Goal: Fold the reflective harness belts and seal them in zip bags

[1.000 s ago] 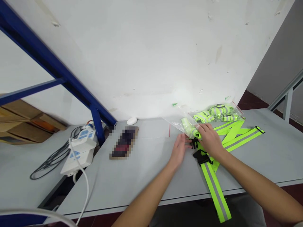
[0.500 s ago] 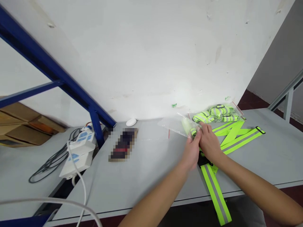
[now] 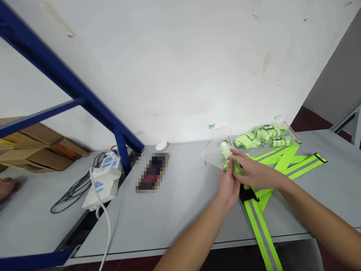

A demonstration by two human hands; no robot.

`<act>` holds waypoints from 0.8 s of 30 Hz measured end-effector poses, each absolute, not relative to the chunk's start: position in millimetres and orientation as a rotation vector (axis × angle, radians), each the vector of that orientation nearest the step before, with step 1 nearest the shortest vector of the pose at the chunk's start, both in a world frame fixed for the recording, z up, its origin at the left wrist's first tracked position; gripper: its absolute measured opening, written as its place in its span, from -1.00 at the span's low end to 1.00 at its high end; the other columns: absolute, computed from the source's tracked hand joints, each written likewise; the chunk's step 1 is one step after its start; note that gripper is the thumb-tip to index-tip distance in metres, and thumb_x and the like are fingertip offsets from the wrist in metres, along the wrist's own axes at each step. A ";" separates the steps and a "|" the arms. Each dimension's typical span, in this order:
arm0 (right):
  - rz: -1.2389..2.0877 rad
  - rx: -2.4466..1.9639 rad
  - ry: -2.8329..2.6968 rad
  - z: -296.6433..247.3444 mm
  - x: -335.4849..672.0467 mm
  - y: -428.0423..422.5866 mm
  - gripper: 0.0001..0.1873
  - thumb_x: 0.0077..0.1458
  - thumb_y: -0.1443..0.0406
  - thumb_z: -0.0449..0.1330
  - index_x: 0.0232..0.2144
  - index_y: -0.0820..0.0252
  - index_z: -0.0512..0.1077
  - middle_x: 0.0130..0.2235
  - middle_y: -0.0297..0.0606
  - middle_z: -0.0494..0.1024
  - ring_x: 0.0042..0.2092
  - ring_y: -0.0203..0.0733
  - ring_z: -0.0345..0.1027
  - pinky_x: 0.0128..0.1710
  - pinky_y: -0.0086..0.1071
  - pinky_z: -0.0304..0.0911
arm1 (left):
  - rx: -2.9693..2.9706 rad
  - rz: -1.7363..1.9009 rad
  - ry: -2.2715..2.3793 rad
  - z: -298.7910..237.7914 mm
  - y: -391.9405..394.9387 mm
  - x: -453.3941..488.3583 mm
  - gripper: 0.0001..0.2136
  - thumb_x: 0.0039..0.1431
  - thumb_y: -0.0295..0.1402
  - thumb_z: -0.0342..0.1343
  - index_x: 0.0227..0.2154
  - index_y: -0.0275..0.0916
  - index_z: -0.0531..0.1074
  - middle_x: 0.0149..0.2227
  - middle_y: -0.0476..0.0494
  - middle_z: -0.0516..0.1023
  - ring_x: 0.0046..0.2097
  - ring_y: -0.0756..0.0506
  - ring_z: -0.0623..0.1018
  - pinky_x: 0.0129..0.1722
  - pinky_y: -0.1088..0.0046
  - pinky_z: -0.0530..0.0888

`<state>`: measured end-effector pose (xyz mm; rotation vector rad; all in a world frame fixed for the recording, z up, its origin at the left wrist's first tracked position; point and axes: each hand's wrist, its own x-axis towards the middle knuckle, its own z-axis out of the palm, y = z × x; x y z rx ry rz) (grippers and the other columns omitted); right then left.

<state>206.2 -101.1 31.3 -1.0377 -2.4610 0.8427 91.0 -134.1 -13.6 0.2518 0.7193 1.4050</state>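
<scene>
My left hand (image 3: 229,186) is closed round the mouth of a clear plastic bag (image 3: 212,154). Inside the bag lies part of a neon-yellow reflective strap (image 3: 225,149), with a dark buckle at its far end. My right hand (image 3: 255,171) bends over the same spot, its fingers against the strap; they partly hide it. Below my hands, a larger reflective belt (image 3: 263,229) with a grey stripe and a black buckle (image 3: 247,194) lies on the table, one end hanging over the front edge.
Bagged reflective straps (image 3: 267,135) lie against the wall. On the left are a white oval object (image 3: 161,146), a blurred-out item (image 3: 152,172), power strips (image 3: 103,184) with cables and a blue frame (image 3: 122,150). Beyond sit cardboard boxes (image 3: 45,150) and another person's hand (image 3: 7,187).
More of the strap shows inside the bag, its buckled end now visible. My right hand has turned and its fingers have shifted over the bag's mouth. Another person's hand appears at far left.
</scene>
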 end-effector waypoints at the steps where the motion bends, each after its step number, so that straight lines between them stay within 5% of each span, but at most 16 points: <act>1: 0.972 -0.971 -2.384 36.0 208.6 -96.4 -0.54 0.12 0.39 0.05 0.09 0.17 0.24 0.33 -0.01 -0.01 0.32 0.01 -0.05 0.14 -0.06 0.20 | 0.249 1.432 0.733 -11.8 -131.9 88.3 -0.69 0.14 -0.28 0.20 -0.05 -0.18 0.43 0.01 -0.13 0.52 -0.02 -0.09 0.54 -0.22 0.52 0.50; 3: 1.100 -0.856 -2.201 42.7 211.7 -89.3 -0.65 0.22 0.34 -0.03 0.05 0.08 0.24 0.31 -0.09 0.05 0.29 -0.08 0.05 0.12 -0.11 0.24 | 0.228 1.467 0.764 -8.4 -126.7 82.6 -0.71 0.13 -0.36 0.19 -0.06 -0.20 0.43 -0.05 -0.13 0.56 -0.11 -0.08 0.57 -0.27 0.52 0.50; 6: 0.850 -0.775 -2.151 42.5 214.9 -87.1 -0.73 0.26 0.23 0.00 0.01 0.03 0.24 0.25 -0.14 0.18 0.26 -0.10 0.10 0.17 -0.06 0.17 | 0.164 1.493 0.800 -5.6 -119.4 73.9 -0.74 0.15 -0.43 0.15 -0.07 -0.22 0.43 -0.11 -0.15 0.58 -0.20 -0.07 0.58 -0.27 0.47 0.52; 10: 0.392 -0.753 -2.504 20.5 221.2 -88.3 -0.18 -0.02 0.05 0.31 0.21 0.08 0.08 0.30 -0.03 0.09 0.31 0.09 -0.05 0.26 0.08 -0.04 | 0.123 1.497 0.785 -6.6 -111.7 64.8 -0.77 0.18 -0.42 0.11 -0.09 -0.25 0.44 -0.12 -0.17 0.58 -0.21 -0.07 0.58 -0.23 0.43 0.54; 16: 0.043 -0.759 -2.686 -10.9 228.8 -84.3 0.04 -0.16 0.45 0.35 0.30 0.14 -0.06 0.33 -0.04 0.05 0.32 0.09 -0.08 0.21 -0.04 0.12 | 0.109 1.408 0.791 -7.3 -107.8 60.1 -0.76 0.17 -0.43 0.12 -0.09 -0.28 0.45 -0.13 -0.17 0.58 -0.27 -0.03 0.57 -0.22 0.43 0.54; 24: -0.018 -0.878 -2.630 -10.1 228.5 -94.5 0.03 -0.14 0.49 0.30 0.32 0.13 -0.07 0.31 -0.01 0.09 0.17 0.10 0.23 -0.06 -0.13 0.40 | 0.303 1.375 0.759 0.7 -115.3 57.1 -0.65 0.12 -0.33 0.17 -0.01 -0.18 0.43 0.02 -0.15 0.52 -0.04 -0.13 0.54 -0.09 0.38 0.50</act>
